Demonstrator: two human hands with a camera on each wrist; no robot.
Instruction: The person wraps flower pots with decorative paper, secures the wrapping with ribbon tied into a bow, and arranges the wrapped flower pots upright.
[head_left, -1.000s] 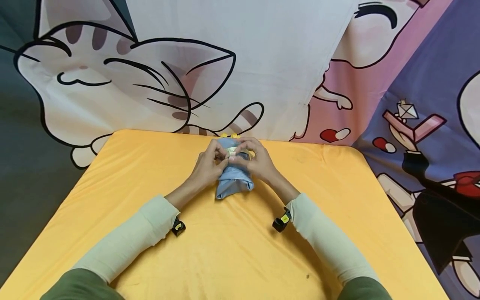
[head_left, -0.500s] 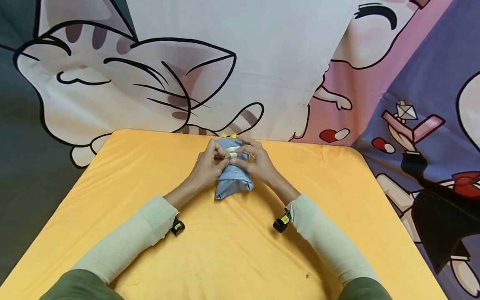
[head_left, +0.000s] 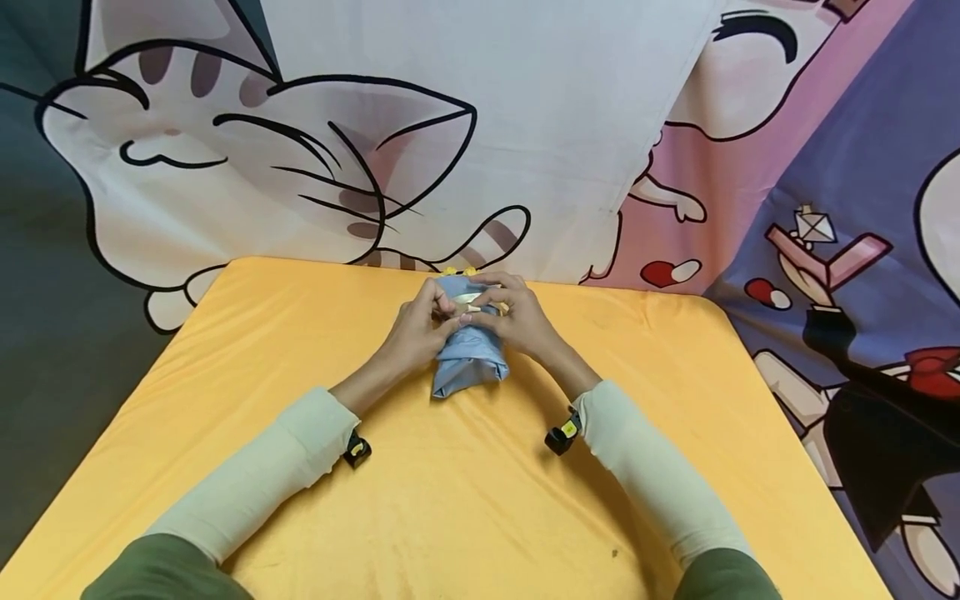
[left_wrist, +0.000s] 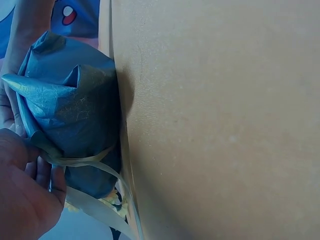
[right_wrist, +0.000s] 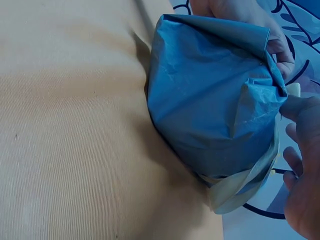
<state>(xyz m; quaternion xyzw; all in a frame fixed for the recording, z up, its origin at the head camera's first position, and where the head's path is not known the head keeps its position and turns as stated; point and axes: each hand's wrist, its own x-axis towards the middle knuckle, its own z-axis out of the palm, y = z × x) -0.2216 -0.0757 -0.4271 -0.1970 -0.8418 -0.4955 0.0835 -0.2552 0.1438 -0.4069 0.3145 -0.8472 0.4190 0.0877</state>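
Note:
A bundle in blue wrapping paper (head_left: 471, 362) lies on the table near its far edge, its folded end toward me. Yellow flowers (head_left: 459, 271) show at the far end. A cream ribbon (right_wrist: 240, 187) runs round the bundle, and a loose ribbon length (left_wrist: 102, 207) hangs in the left wrist view. My left hand (head_left: 416, 329) pinches the ribbon at the bundle's upper left side. From the right, my right hand (head_left: 519, 321) meets it over the paper, thumb and fingers pinching the ribbon too. The fingers partly hide where the ribbon crosses.
A yellow cloth covers the table (head_left: 420, 500). Right behind its far edge hangs a printed backdrop (head_left: 570, 125) with cartoon cats. Small black devices, a left one (head_left: 357, 451) and a right one (head_left: 562, 433), are strapped to the wrists.
The short ribbon piece between the fingertips has shifted slightly, and the fingers have made small movements around it. The bundle and both forearms stay nearly in place.

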